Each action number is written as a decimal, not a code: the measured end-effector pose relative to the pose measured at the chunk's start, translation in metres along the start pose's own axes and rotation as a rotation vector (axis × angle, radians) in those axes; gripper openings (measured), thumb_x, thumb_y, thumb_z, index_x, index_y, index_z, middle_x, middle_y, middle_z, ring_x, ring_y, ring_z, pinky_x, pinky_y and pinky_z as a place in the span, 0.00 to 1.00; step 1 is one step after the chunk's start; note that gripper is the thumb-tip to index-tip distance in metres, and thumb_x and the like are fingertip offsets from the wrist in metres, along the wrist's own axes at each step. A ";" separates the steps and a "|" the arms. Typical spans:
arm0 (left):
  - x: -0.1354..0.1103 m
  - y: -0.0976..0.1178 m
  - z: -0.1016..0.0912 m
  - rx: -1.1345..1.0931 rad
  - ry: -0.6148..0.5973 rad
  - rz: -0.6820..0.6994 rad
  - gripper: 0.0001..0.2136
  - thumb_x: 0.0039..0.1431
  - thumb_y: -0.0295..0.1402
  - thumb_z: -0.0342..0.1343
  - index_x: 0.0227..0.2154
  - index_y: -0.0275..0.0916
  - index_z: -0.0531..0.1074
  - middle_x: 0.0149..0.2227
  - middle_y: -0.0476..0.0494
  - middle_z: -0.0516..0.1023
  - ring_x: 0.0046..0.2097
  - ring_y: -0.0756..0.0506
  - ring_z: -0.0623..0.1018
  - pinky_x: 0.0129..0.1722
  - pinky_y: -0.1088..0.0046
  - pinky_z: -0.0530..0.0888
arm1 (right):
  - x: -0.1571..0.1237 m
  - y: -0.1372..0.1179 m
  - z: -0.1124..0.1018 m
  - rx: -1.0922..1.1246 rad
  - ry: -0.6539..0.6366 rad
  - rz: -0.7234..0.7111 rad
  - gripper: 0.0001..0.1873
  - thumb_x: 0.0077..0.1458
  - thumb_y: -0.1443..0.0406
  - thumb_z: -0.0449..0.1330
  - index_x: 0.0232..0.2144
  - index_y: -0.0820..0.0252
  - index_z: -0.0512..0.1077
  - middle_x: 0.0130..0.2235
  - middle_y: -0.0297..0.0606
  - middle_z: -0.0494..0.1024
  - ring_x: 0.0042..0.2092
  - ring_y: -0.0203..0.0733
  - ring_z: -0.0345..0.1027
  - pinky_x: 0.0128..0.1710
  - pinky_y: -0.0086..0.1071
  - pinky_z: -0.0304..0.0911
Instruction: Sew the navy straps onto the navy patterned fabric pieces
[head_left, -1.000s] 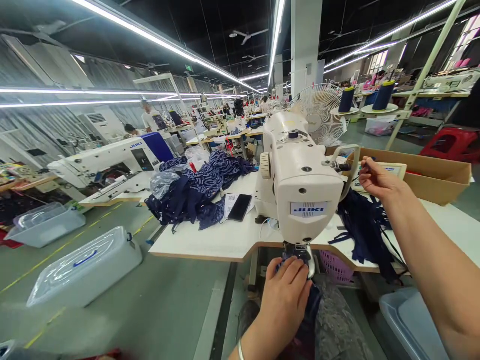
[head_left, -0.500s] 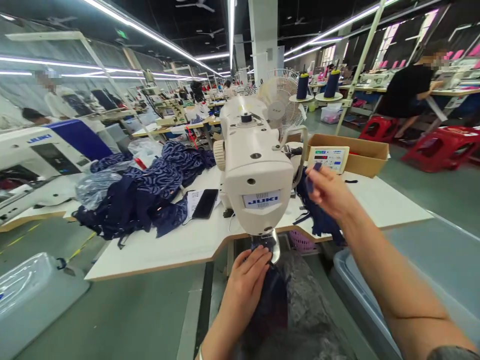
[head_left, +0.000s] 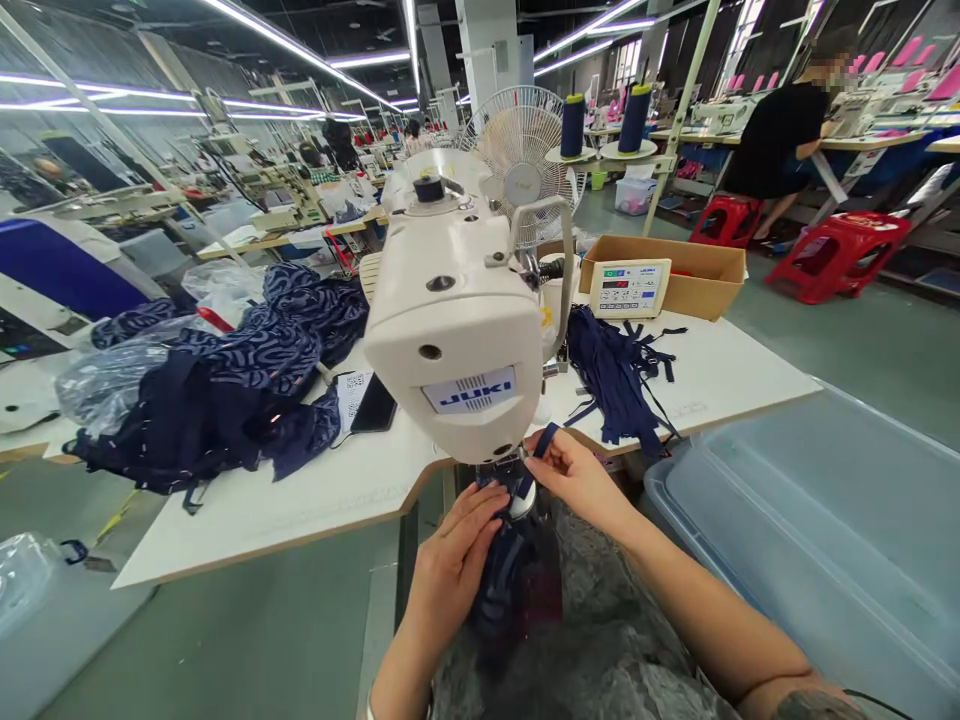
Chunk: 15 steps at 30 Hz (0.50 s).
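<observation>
A cream Juki sewing machine stands on the white table, its head facing me. My left hand lies with fingers flat on dark navy fabric just below the needle area. My right hand pinches a navy strap beside the presser foot, right of the machine head. A loose pile of navy straps lies on the table behind my right hand.
A heap of navy patterned garments and a black phone lie left of the machine. A control panel, cardboard box and fan stand behind. A blue-grey bin sits at my right. A person sits far right.
My right hand came down from beside the control panel, carrying a navy strap, to the presser foot. The view swung left and closer to the machine. My left hand stayed on the fabric.
</observation>
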<state>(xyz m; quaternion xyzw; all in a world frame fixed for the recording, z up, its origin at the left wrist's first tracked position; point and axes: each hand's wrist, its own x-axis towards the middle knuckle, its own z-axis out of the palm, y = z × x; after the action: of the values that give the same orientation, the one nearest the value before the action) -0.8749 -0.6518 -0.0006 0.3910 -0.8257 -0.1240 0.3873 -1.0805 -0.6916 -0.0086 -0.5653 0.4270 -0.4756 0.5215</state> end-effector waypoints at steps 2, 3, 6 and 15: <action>0.001 0.000 0.000 0.056 -0.024 0.056 0.16 0.63 0.25 0.51 0.52 0.45 0.70 0.50 0.48 0.77 0.55 0.45 0.74 0.58 0.62 0.71 | -0.001 -0.001 0.001 -0.028 -0.004 -0.006 0.11 0.57 0.58 0.59 0.41 0.56 0.68 0.30 0.29 0.63 0.32 0.35 0.58 0.34 0.29 0.58; 0.002 -0.001 0.000 0.081 -0.039 0.083 0.16 0.63 0.25 0.51 0.52 0.45 0.70 0.51 0.47 0.77 0.55 0.45 0.74 0.58 0.62 0.71 | -0.001 -0.001 0.002 -0.023 -0.009 -0.001 0.11 0.57 0.58 0.59 0.41 0.56 0.67 0.30 0.29 0.63 0.33 0.35 0.58 0.35 0.30 0.58; 0.004 -0.002 -0.001 0.113 -0.075 0.131 0.16 0.63 0.25 0.51 0.52 0.44 0.69 0.51 0.46 0.76 0.55 0.45 0.74 0.58 0.61 0.71 | 0.000 0.000 0.006 0.026 -0.004 0.012 0.11 0.56 0.59 0.59 0.39 0.57 0.67 0.30 0.30 0.63 0.33 0.36 0.58 0.35 0.30 0.58; 0.004 -0.003 -0.005 0.096 -0.118 0.094 0.16 0.63 0.25 0.51 0.52 0.44 0.69 0.51 0.47 0.76 0.56 0.46 0.73 0.60 0.62 0.69 | 0.001 0.000 0.015 0.119 0.037 0.020 0.11 0.54 0.58 0.59 0.36 0.57 0.64 0.29 0.28 0.61 0.31 0.35 0.55 0.33 0.30 0.56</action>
<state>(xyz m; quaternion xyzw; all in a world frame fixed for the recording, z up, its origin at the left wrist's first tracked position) -0.8711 -0.6564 0.0031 0.3621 -0.8695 -0.0888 0.3241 -1.0655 -0.6896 -0.0086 -0.5200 0.4131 -0.5054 0.5509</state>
